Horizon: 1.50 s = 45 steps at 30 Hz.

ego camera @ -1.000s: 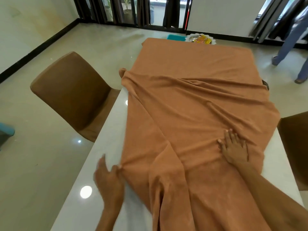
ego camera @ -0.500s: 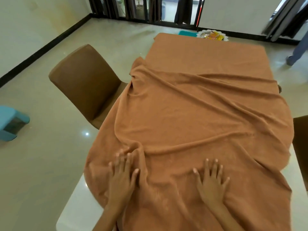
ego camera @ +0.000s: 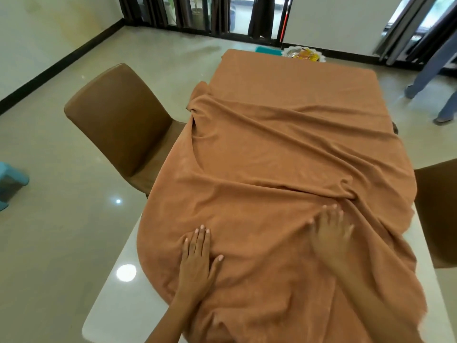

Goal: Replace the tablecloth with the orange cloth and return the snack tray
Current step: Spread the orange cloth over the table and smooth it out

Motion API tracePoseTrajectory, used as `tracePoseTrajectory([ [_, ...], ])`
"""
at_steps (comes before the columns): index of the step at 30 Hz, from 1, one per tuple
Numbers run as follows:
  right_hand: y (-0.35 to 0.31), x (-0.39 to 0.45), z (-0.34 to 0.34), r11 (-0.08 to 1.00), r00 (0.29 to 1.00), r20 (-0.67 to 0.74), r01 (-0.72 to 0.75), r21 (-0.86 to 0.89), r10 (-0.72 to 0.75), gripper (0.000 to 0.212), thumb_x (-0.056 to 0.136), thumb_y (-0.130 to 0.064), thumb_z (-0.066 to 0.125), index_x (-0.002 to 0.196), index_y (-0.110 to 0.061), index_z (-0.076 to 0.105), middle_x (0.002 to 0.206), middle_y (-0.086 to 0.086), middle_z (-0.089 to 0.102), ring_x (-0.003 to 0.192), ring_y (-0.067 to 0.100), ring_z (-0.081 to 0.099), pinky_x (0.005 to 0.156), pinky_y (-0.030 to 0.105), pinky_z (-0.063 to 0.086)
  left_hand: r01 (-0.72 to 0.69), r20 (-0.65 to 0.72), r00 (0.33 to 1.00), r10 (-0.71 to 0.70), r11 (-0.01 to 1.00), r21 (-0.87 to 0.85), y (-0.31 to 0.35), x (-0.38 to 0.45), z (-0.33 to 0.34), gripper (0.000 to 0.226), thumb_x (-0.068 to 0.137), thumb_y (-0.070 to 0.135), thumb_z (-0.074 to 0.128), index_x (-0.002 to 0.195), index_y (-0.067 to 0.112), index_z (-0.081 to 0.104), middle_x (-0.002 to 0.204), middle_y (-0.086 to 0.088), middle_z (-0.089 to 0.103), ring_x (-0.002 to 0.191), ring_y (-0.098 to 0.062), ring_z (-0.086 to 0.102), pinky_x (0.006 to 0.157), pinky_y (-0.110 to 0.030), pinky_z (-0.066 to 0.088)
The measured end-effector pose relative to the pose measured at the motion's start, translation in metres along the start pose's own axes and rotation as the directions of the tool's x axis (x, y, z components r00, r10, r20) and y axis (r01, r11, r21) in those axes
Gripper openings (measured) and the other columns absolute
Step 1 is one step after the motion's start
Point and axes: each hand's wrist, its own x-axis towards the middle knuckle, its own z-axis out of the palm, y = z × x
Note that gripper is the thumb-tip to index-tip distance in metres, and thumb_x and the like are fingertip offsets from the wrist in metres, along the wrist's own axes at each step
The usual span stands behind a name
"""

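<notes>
Near end of white table (ego camera: pixel 116 305): rumpled orange cloth (ego camera: pixel 284 149), long axis running away; left hand (ego camera: pixel 196 258) and right hand (ego camera: pixel 331 233) flat on it, holding nothing. Diagonal folds nearer right hand.

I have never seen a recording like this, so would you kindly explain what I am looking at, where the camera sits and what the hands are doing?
There is no machine here: a person wears a wide-angle camera on the head, looking forward and down. The left hand and the right hand both lie flat on an orange cloth, which is spread, wrinkled, over a white table. Neither hand grips anything; the right one is blurred. Beyond the table's far end a snack tray shows partly, beside something teal. Brown chairs stand at both sides, and another person's legs appear at the upper right.
</notes>
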Motion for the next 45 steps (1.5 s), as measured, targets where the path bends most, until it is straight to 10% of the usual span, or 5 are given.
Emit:
tracePoseTrajectory([
  [14,0.027,-0.068,0.029,0.978,0.978,-0.008,0.209,-0.01,-0.209,0.07,0.088,-0.063,0.018,0.149,-0.029,0.017,0.158,0.003,0.015,0.146,0.024,0.015,0.114,0.05,0.017,-0.155,-0.062,0.987,0.15,0.985,-0.076,-0.006,-0.009,0.014,0.064,0.098,0.054,0.016,0.145,0.014,0.033,0.154,-0.003,0.026,0.142,-0.017,0.021,0.118,-0.033,0.005],
  [21,-0.03,-0.097,0.012,0.971,0.985,-0.06,0.169,0.171,-0.161,0.055,0.097,-0.04,0.041,0.145,-0.013,0.033,0.156,0.006,0.024,0.146,0.022,0.015,0.118,0.048,0.011,0.235,-0.237,0.925,-0.298,0.937,-0.259,-0.017,-0.035,0.01,0.058,0.099,0.046,0.009,0.149,0.021,0.023,0.159,-0.006,0.012,0.147,-0.023,0.009,0.118,-0.045,0.006],
  [29,-0.159,-0.158,0.051,0.655,0.65,0.084,0.744,0.129,-0.755,0.072,0.09,-0.055,0.041,0.149,-0.018,0.022,0.159,-0.001,0.015,0.147,0.014,0.008,0.117,0.045,-0.004,0.334,-0.259,0.83,-0.494,0.812,-0.479,-0.032,-0.049,0.002,0.054,0.099,0.045,0.016,0.147,0.025,0.03,0.155,0.004,0.027,0.144,-0.005,0.014,0.119,-0.031,-0.003],
  [34,-0.182,-0.135,0.042,0.605,0.621,-0.114,0.783,0.146,-0.776,0.033,0.071,-0.014,0.074,0.104,-0.015,0.07,0.098,0.006,0.07,0.091,0.025,0.066,0.099,0.036,0.036,0.363,-0.264,0.814,-0.518,0.808,-0.465,-0.033,-0.061,-0.005,0.067,0.095,0.055,0.013,0.148,0.017,0.03,0.155,-0.001,0.027,0.145,-0.009,0.016,0.119,-0.03,-0.004],
  [45,-0.15,-0.099,-0.017,0.691,0.9,-0.05,0.366,0.623,-0.432,0.029,0.082,-0.002,0.06,0.107,-0.011,0.069,0.104,0.006,0.072,0.098,0.021,0.067,0.085,0.023,0.047,0.289,-0.283,0.775,-0.565,0.715,-0.636,0.046,-0.039,-0.03,0.028,0.097,0.011,0.047,0.122,0.011,0.06,0.137,-0.006,0.054,0.136,-0.014,0.035,0.12,-0.042,0.011],
])
